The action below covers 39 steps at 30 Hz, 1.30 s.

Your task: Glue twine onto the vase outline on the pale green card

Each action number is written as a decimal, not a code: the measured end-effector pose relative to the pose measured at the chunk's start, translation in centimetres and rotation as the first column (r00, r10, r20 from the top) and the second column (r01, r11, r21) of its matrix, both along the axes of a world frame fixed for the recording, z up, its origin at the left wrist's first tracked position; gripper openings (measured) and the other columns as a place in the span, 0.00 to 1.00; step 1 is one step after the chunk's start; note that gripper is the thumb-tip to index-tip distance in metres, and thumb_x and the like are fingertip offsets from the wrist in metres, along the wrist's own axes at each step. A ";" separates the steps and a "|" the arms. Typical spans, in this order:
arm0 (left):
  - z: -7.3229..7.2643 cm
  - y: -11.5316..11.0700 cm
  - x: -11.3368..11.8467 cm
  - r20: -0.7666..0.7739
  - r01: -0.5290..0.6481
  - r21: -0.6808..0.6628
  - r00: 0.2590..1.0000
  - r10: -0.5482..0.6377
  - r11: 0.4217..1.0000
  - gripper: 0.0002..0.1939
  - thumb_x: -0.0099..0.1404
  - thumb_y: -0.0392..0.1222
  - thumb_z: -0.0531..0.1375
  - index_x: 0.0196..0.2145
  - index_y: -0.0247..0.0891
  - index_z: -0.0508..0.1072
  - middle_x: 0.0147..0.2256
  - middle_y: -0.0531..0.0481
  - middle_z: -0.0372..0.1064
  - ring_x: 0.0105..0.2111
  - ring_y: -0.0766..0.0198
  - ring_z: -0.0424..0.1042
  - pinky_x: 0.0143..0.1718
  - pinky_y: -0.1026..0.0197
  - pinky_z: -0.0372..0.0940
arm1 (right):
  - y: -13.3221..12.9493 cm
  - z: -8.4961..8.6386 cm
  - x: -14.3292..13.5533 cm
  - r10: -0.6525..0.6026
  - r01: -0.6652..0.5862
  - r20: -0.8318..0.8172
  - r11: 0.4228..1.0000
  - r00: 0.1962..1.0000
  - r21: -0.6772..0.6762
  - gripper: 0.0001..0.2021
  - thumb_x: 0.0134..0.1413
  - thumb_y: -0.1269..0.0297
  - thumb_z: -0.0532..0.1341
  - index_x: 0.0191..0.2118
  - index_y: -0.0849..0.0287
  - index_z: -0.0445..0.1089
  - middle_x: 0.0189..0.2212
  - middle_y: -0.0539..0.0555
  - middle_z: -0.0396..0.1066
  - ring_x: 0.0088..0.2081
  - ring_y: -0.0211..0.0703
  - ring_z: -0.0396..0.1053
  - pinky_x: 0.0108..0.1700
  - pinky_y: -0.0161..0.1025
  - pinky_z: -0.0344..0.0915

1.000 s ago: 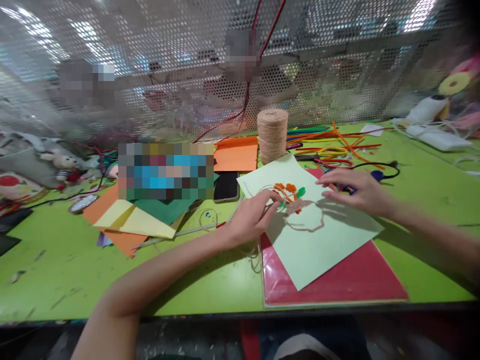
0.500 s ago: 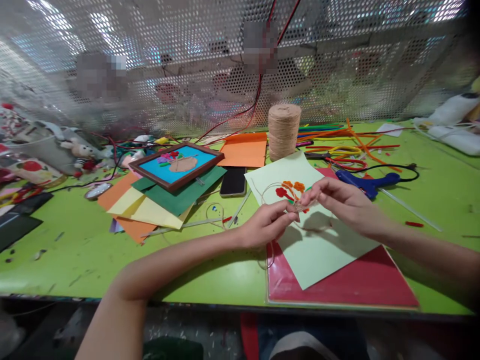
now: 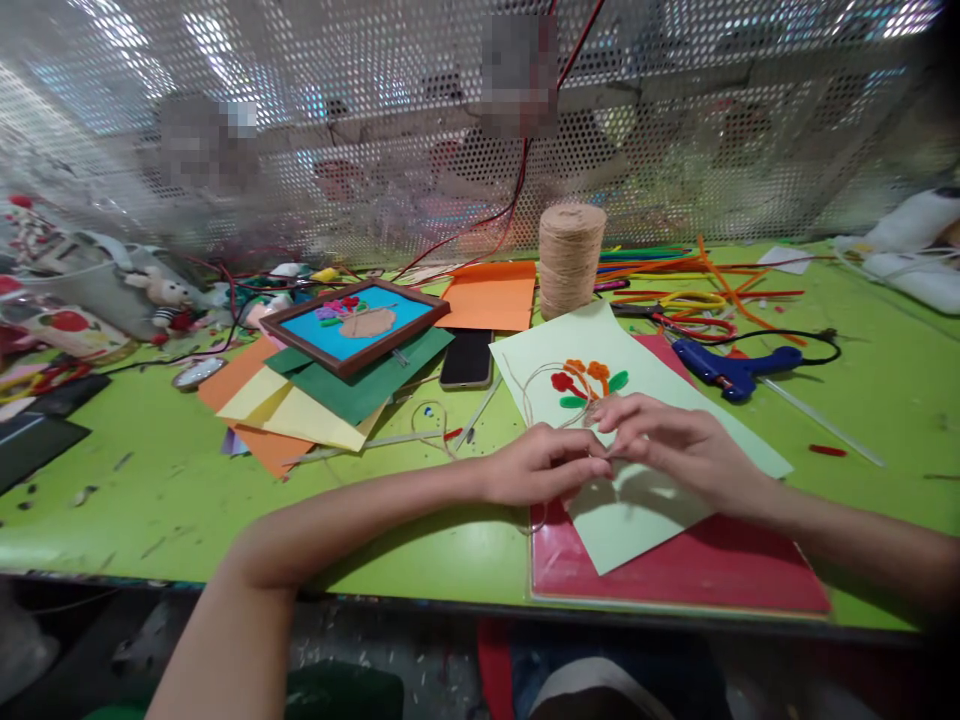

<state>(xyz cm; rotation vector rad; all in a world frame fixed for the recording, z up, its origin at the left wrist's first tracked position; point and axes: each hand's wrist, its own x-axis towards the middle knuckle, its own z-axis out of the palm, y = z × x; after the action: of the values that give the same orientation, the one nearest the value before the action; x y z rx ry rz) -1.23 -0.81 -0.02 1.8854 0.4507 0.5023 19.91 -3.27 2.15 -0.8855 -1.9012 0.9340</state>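
Observation:
My left hand (image 3: pixel 547 465) is closed, thumb and fingers pinched on thin brown twine (image 3: pixel 529 400) over a pale green sheet (image 3: pixel 637 520). Fingertip to fingertip with it, my right hand (image 3: pixel 679 445) is bent in a pinch on the same twine. Loops of the twine curl above and left of my fingers. Just beyond them on the sheet lie fuzzy flowers, one red (image 3: pixel 562 382) and two orange (image 3: pixel 598 371), with green leaves (image 3: pixel 618 381). A red folder (image 3: pixel 697 570) lies under the sheet.
Behind the sheet stands a twine spool (image 3: pixel 571 262). A blue glue gun (image 3: pixel 739 370) and scissors (image 3: pixel 697 322) lie to the right. Leftward are a phone (image 3: pixel 466 360), a framed flower picture (image 3: pixel 360 325) on coloured papers (image 3: pixel 300 420), and a bucket (image 3: pixel 90 290).
Both hands have moved slightly down and nearer to me over the sheet. More of the flowers and a green leaf now show above my fingers.

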 end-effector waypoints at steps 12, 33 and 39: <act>2.5 -1.1 -0.3 -0.433 0.476 0.326 0.843 -0.319 0.817 0.16 0.73 0.50 0.51 0.43 0.40 0.75 0.28 0.50 0.75 0.25 0.67 0.69 0.26 0.67 0.56 | 6.3 5.0 8.8 -0.623 0.570 -0.227 0.779 0.748 -0.260 0.10 0.43 0.57 0.65 0.30 0.52 0.63 0.17 0.43 0.52 0.18 0.30 0.43 0.23 0.37 0.40; 1.5 1.1 -0.6 -0.558 0.158 0.659 0.758 0.338 0.735 0.15 0.73 0.48 0.50 0.46 0.42 0.72 0.41 0.48 0.72 0.37 0.61 0.72 0.29 0.63 0.57 | 5.7 1.9 4.0 -0.002 -0.052 0.584 0.996 0.812 0.075 0.18 0.58 0.50 0.57 0.34 0.58 0.78 0.33 0.57 0.76 0.34 0.44 0.70 0.37 0.39 0.62; 0.6 0.6 -0.2 -0.545 0.158 0.776 0.656 0.523 0.610 0.17 0.74 0.45 0.48 0.38 0.36 0.73 0.31 0.45 0.72 0.31 0.59 0.70 0.27 0.60 0.53 | 6.2 1.0 3.5 -0.002 -0.056 0.570 0.995 0.822 0.084 0.17 0.58 0.52 0.58 0.34 0.60 0.78 0.32 0.57 0.75 0.33 0.42 0.69 0.36 0.38 0.61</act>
<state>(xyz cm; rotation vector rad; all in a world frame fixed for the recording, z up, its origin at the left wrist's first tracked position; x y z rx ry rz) -1.40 -0.21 0.61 2.9299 1.1578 -0.0149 23.36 2.93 3.19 -1.1749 -2.4480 0.6166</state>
